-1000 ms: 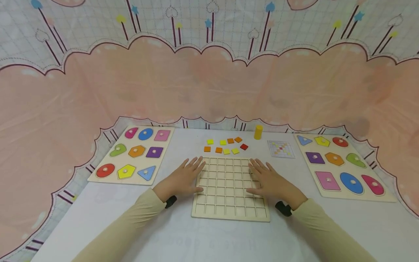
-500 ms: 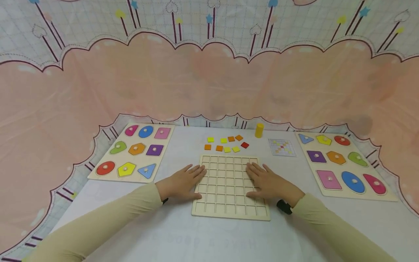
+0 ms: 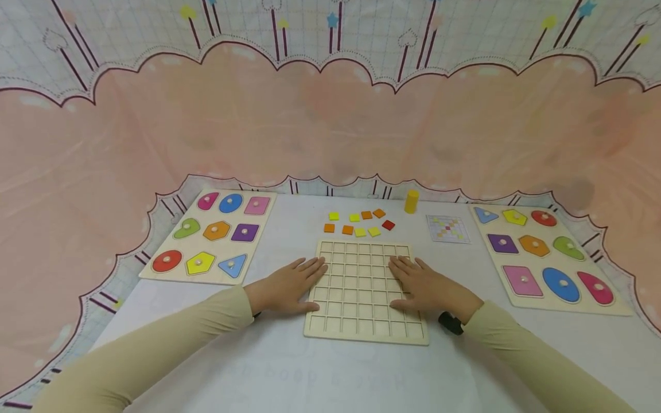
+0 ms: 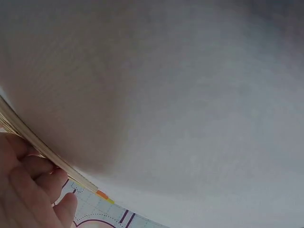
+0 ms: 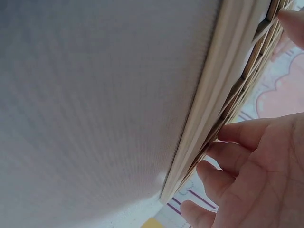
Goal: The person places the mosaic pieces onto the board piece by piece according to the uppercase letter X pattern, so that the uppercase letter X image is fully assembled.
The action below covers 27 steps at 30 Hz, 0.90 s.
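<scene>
A wooden grid board [image 3: 361, 289] lies flat in the middle of the white table [image 3: 289, 373]. My left hand [image 3: 289, 284] rests flat at its left edge, fingers straight and reaching onto the frame. My right hand [image 3: 426, 287] lies flat on the board's right side, fingers spread over the cells. Several small yellow, orange and red square tiles [image 3: 360, 223] lie loose just beyond the board. The left wrist view shows the board's edge [image 4: 42, 152] beside my fingers [image 4: 33, 190]. Seen from the right wrist, the board's frame [image 5: 223, 90] sits against my fingers [image 5: 247, 166].
A shape puzzle board [image 3: 209, 235] with coloured knobbed pieces lies at the left, another [image 3: 547, 258] at the right. A yellow cylinder [image 3: 411, 201] stands behind the tiles, and a small pattern card [image 3: 448, 229] lies right of them. A pink patterned cloth [image 3: 330, 126] walls the table.
Both hands slid a little toward me along the board's sides, then settled. The left arm now stretches further out to the left. The board and tiles stayed put.
</scene>
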Tool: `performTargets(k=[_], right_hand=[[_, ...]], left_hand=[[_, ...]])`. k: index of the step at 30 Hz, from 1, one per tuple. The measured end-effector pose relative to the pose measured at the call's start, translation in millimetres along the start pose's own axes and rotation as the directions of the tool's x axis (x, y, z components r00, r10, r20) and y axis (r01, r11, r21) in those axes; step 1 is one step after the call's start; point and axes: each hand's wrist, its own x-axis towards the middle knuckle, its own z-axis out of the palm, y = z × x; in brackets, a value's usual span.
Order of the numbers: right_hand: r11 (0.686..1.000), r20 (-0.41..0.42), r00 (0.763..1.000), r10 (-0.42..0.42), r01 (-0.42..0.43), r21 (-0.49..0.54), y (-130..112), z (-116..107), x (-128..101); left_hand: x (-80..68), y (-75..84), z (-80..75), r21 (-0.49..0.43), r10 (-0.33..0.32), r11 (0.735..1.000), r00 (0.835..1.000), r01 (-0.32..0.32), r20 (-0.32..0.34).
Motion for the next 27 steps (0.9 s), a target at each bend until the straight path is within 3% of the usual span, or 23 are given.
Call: performTargets(k=[8, 21, 27], right_hand=[[1.0, 0.009, 1.0, 0.01, -0.01, 0.02, 1, 0, -1], [1.0, 0.025, 1.0, -0.001, 0.0, 0.01, 4, -5, 1], [1.0, -0.038, 0.999, -0.027, 0.027, 0.002, 13, -16, 14]], left_hand=[[-2.2, 0.3, 2.1, -0.011, 0.001, 1.0, 1.0, -0.001, -0.025], [-4.8, -2.6, 8.3, -0.01, -0.033, 0.999, 0.999, 0.033, -0.01], [-6.3, -1.7, 9.2, -0.033, -0.032, 0.999, 0.999, 0.031, -0.019]])
